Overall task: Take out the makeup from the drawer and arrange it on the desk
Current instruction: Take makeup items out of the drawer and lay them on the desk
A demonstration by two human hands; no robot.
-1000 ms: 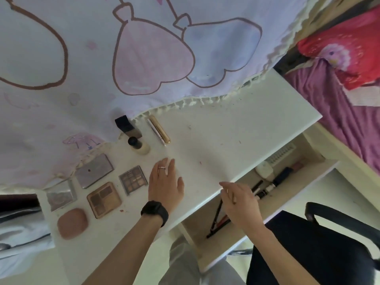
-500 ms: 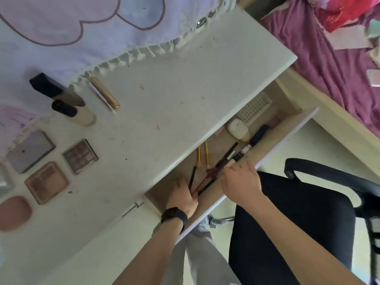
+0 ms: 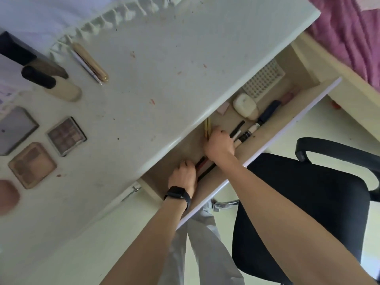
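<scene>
The drawer (image 3: pixel 292 114) under the white desk (image 3: pixel 174 64) stands open. Both hands are inside it. My left hand (image 3: pixel 183 175), with a black watch, curls its fingers round the lower ends of the thin black and red makeup pencils (image 3: pixel 202 166). My right hand (image 3: pixel 220 145) is curled over the same bundle further up, beside a yellow pencil (image 3: pixel 207 127) and black-and-white pens (image 3: pixel 239 130). The fingertips are hidden. On the desk lie a gold tube (image 3: pixel 91 62), a foundation bottle (image 3: pixel 55 87), an eyeshadow palette (image 3: pixel 65 136), a brown palette (image 3: pixel 31 164) and a grey compact (image 3: pixel 14 129).
Further along the drawer are a white case (image 3: pixel 244 104), a white grid tray (image 3: pixel 264 80) and a dark blue tube (image 3: pixel 269 112). A black chair (image 3: pixel 308 202) stands right below the drawer front. A purple bed cover (image 3: pixel 349 38) lies at the far right. A fringed cloth (image 3: pixel 61 13) covers the desk's back.
My left hand left the desk top and went into the drawer. My right hand moved from the drawer front onto the pencils inside. The view swung down and right.
</scene>
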